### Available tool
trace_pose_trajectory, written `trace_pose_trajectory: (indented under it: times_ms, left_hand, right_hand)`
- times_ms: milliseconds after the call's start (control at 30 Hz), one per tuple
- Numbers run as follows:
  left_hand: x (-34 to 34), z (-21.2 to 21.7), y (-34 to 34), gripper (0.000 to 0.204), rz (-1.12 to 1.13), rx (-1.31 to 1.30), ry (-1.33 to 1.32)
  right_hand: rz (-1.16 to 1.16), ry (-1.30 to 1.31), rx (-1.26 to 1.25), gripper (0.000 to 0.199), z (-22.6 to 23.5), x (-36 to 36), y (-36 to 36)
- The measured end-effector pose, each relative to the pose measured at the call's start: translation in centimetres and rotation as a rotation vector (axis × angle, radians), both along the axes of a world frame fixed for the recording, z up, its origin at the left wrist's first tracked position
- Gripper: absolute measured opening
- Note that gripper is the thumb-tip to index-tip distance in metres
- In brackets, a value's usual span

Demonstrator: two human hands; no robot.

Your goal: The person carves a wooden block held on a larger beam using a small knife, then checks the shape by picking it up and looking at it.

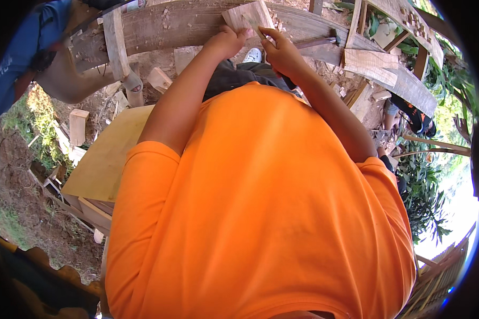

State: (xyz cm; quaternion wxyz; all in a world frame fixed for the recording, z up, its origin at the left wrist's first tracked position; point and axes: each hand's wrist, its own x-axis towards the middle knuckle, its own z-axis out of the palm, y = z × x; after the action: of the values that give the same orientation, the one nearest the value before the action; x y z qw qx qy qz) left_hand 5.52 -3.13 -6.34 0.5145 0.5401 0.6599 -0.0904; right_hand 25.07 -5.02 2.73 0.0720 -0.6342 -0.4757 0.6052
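Note:
A pale wooden board lies tilted on a long, weathered plank at the far side. My left hand is closed at the board's near left corner, its thumb side against the wood. In my right hand is a thin, stick-like tool, pinched between thumb and fingers. The tool's tip reaches over the board's face; its exact kind is too small to make out. A hammer rests on the plank just right of my right hand.
Another person's leg is at the left, beside an upright wooden post. A flat yellowish panel sits near my left elbow. Flat boards lie on the plank's right end. Wood offcuts and chips are scattered on the ground.

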Motion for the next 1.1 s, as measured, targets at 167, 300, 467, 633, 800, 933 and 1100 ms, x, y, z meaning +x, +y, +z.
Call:
trace_pose_trajectory:
  times_ms: [167, 300, 467, 633, 800, 933, 1100]
  left_hand:
    - [0.2, 0.0, -0.1, 0.101, -0.003, 0.029, 0.060]
    - [0.3, -0.1, -0.1, 0.098, -0.038, 0.002, 0.100]
    - [0.2, -0.8, -0.3, 0.096, -0.007, 0.018, 0.071]
    - [0.6, -1.6, -1.2, 0.098, -0.035, 0.056, 0.020]
    - [0.0, -1.0, 0.1, 0.104, -0.003, 0.107, 0.045]
    - [0.3, -0.3, -0.2, 0.104, -0.001, 0.118, 0.044]
    - [0.2, -0.9, -0.1, 0.106, -0.028, 0.098, 0.031]
  right_hand:
    - [0.012, -0.069, 0.029, 0.046, -0.2, -0.9, -0.1]
    - [-0.029, -0.079, -0.009, 0.045, 0.5, -2.1, -0.2]
    - [0.013, -0.114, 0.119, 0.044, -1.9, -2.0, -0.8]
    - [-0.142, -0.120, 0.166, 0.042, -3.1, -4.6, 5.8]
    - [-0.122, -0.016, 0.089, 0.038, 0.7, -2.3, 3.9]
    - [-0.013, -0.008, 0.019, 0.046, -0.1, -0.4, 0.6]
    - [0.011, -0.076, -0.006, 0.046, 0.3, -0.8, 0.9]
